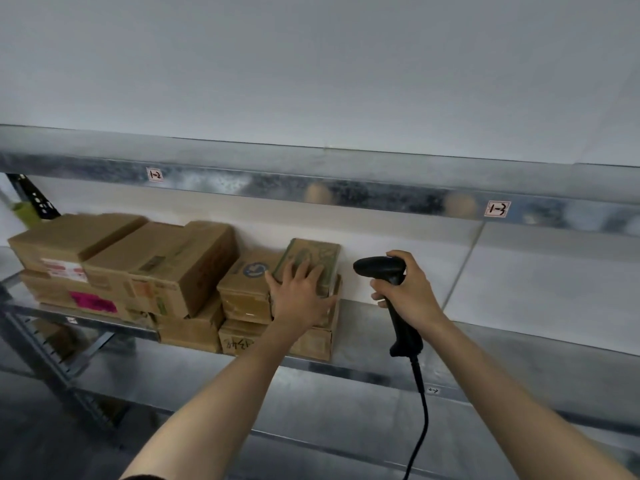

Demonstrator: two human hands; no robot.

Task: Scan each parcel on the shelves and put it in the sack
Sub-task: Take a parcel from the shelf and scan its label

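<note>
- The small green-printed parcel sat mid-frame, on top of the right-hand stack on the shelf.
- Left hand lay flat on it, fingers spread, not gripping.
- Right hand was wrapped round the scanner handle.
- It looked like light, stiff cardboard, so I'd grab it across the short sides.

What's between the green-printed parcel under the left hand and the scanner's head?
Nothing: in the head view, only bare white wall shows between the green-printed parcel and the scanner in the right hand.
</note>
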